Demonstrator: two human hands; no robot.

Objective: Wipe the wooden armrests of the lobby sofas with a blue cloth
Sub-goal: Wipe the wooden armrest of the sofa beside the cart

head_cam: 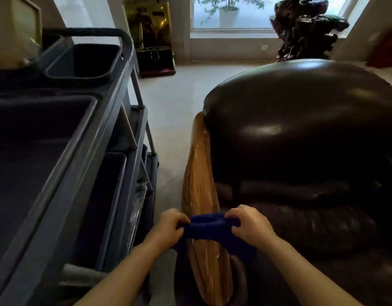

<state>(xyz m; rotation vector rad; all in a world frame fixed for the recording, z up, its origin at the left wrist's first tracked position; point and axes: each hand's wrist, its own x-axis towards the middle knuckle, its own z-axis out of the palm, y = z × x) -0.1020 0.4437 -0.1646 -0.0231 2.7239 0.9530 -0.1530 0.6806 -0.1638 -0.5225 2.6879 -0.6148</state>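
A glossy wooden armrest (198, 173) runs away from me along the left side of a dark brown leather sofa (301, 140). A dark blue cloth (207, 227) is stretched across the near part of the armrest. My left hand (169, 228) grips the cloth's left end and my right hand (250, 223) grips its right end. Both hands hover just above the wood, one on each side of it. The cloth's lower edge hangs down over the armrest.
A dark grey cleaning cart (64, 151) with deep bins stands close on my left. A narrow strip of pale tiled floor (168, 107) separates it from the sofa. Ahead are a window (230, 14), a dark carved sculpture (305, 29) and a gold framed panel (150, 34).
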